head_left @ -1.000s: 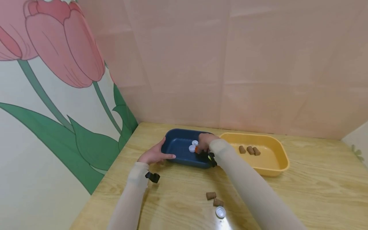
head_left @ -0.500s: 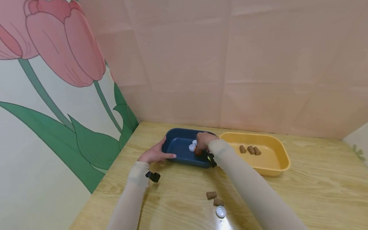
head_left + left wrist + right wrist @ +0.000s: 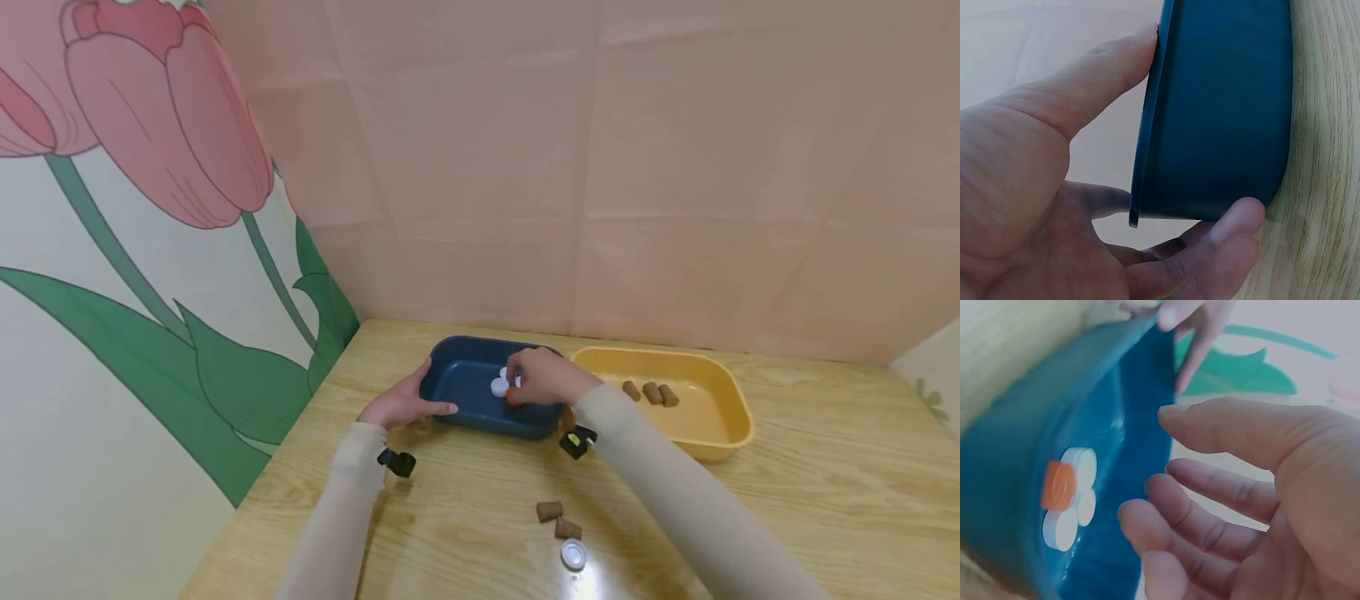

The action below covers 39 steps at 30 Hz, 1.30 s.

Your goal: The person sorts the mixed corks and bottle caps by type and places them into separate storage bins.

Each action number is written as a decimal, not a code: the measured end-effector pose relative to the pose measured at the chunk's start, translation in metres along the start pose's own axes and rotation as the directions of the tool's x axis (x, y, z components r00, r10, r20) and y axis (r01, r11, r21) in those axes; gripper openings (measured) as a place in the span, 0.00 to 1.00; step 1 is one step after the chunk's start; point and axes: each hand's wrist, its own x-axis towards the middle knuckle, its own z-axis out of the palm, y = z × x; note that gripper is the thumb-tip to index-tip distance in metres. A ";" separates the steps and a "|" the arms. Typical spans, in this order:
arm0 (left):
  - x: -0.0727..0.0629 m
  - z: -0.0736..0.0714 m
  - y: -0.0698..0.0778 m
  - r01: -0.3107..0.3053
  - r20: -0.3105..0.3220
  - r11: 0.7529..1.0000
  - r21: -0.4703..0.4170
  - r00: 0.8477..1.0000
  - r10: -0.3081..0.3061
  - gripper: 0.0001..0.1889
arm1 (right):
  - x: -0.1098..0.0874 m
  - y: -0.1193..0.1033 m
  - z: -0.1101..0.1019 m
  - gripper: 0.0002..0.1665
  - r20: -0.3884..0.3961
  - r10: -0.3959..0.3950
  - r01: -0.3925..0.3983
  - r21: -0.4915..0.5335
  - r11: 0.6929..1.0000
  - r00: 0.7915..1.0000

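Observation:
A dark blue tray (image 3: 465, 421) stands on the table. My left hand (image 3: 397, 406) holds its left end; in the left wrist view the thumb (image 3: 1110, 72) meets the rim and the fingertips (image 3: 1241, 225) touch the outer end wall. Inside the tray lie several white bottle caps (image 3: 1060, 530) and an orange bottle cap (image 3: 1059, 485), all close together. Above them, over the tray's right part, is my right hand (image 3: 551, 375). Its fingers are apart and loosely bent, with nothing between them in the right wrist view.
A yellow tray (image 3: 720, 446) stands right of the blue one with several brown corks (image 3: 652, 392) in it. Nearer on the table (image 3: 450, 517) lie two more corks (image 3: 558, 518) and a round silvery-white cap (image 3: 573, 554). A pink-draped wall (image 3: 465, 167) rises behind.
My right hand has drawn up and slightly to the right from the caps, its fingers opening. The orange cap now lies in the blue tray beside the white ones. The left hand keeps its place.

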 end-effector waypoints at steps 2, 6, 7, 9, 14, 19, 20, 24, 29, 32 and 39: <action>0.000 0.000 0.001 -0.002 0.002 1.000 0.002 1.000 0.002 0.60 | -0.013 0.001 0.000 0.14 -0.015 -0.048 0.048 0.032 0.998 0.999; 0.000 0.001 0.001 0.002 0.002 1.000 0.009 1.000 -0.002 0.60 | -0.043 0.002 0.006 0.12 -0.034 -0.096 0.100 0.107 0.989 0.995; 0.001 0.000 0.000 0.004 0.001 1.000 0.009 1.000 -0.004 0.60 | -0.050 0.004 0.009 0.13 -0.041 -0.113 0.117 0.112 0.987 0.993; 0.001 0.000 0.000 0.003 0.000 1.000 0.010 1.000 -0.003 0.60 | -0.063 0.006 0.015 0.12 -0.040 -0.132 0.136 0.131 0.982 0.990; -0.001 -0.002 0.000 0.004 0.000 1.000 0.006 1.000 -0.004 0.59 | -0.088 0.014 0.034 0.09 -0.038 -0.185 0.189 0.174 0.966 0.982; 0.000 0.000 0.002 0.007 0.000 1.000 0.024 1.000 -0.007 0.60 | -0.103 0.027 0.056 0.09 -0.044 -0.228 0.232 0.213 0.949 0.973; 0.000 0.000 0.002 0.008 0.001 1.000 0.025 1.000 -0.008 0.60 | -0.105 0.030 0.060 0.09 -0.039 -0.233 0.236 0.228 0.945 0.972; 0.001 0.000 0.001 0.010 -0.003 1.000 0.022 1.000 -0.010 0.59 | -0.112 0.036 0.075 0.11 0.001 -0.225 0.214 0.313 0.925 0.974; 0.002 0.000 0.000 0.012 -0.005 1.000 0.014 1.000 -0.012 0.58 | -0.115 0.040 0.089 0.12 0.008 -0.232 0.214 0.352 0.911 0.973; 0.002 0.000 0.000 0.010 -0.004 1.000 0.015 1.000 -0.010 0.58 | -0.115 0.041 0.093 0.10 -0.003 -0.252 0.237 0.353 0.905 0.968; 0.001 0.000 0.000 0.012 0.002 1.000 0.026 1.000 -0.012 0.60 | -0.114 0.040 0.097 0.06 0.009 -0.258 0.235 0.379 0.895 0.966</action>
